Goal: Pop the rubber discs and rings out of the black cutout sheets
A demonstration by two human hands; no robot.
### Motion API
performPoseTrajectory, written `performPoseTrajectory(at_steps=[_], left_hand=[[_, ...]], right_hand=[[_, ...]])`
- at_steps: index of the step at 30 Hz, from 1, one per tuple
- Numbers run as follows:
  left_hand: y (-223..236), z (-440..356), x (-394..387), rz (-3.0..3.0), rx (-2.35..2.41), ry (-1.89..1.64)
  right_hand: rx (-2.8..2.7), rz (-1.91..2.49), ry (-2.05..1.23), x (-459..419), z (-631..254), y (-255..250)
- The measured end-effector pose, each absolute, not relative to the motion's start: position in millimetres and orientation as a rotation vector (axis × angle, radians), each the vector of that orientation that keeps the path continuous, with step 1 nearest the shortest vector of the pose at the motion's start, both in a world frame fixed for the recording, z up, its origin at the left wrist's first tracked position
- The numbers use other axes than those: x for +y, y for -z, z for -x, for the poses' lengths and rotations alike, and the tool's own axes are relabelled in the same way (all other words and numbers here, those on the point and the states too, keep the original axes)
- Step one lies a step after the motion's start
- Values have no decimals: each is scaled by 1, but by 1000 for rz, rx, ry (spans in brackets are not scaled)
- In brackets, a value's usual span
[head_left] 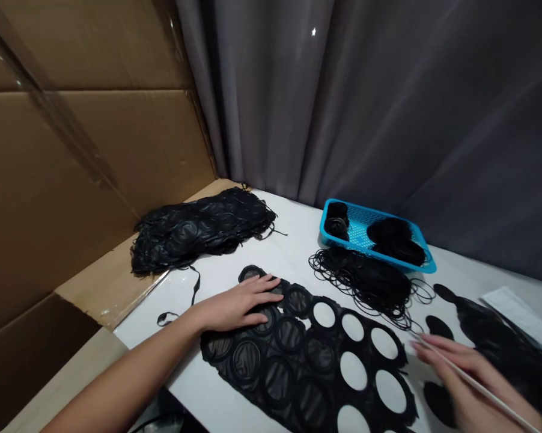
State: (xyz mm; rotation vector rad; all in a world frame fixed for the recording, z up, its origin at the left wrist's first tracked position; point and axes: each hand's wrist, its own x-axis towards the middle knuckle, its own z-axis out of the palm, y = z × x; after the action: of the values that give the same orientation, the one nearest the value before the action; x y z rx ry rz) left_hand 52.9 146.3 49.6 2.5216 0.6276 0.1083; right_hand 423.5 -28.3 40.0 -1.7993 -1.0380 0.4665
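Note:
My left hand (241, 300) lies flat with fingers spread on a thin black rubber sheet (298, 361) moulded with rows of rings. Several circles on the sheet's right side are cut out, so the white table shows through. On the left the circles are still filled with thin black film. My right hand (464, 373) is closed around a thin pale rod (460, 370), its tip close to a heap of loose black rings (365, 279). Black discs (438, 328) lie beside that hand.
A blue plastic basket (359, 237) with black rings stands at the back. A stack of black sheets (199, 231) lies at the back left by a cardboard wall (95, 132). At right are more black film (500, 337) and a white packet (518, 313). A grey curtain (365, 108) hangs behind.

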Motion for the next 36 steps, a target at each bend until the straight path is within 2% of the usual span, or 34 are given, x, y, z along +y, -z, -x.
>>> performPoseTrajectory(at_steps=[4,7,14,22,28,33,36], left_hand=[[-45,-63,137,-2617,639,-229],[-40,-69,130,-2681,555,-253],[-41,-67,128,-2709,554,-161],[-39,-66,128,-2645,557,-239],[-38,-65,127,-2635,562,-232],[-30,-64,124,-2643,616,-222],[-27,-64,123,-2642,629,-208]], right_hand=[[-1378,1673,-852,31,-360,-47],[-1608,1519,-987,69,-329,-43],[-1621,1461,-1109,92,-313,-28],[-1635,1464,-1102,90,-313,-29],[-1807,1445,-899,87,-311,-28],[-2200,1315,-387,68,-295,-15],[-2256,1388,-151,72,-304,-11]])
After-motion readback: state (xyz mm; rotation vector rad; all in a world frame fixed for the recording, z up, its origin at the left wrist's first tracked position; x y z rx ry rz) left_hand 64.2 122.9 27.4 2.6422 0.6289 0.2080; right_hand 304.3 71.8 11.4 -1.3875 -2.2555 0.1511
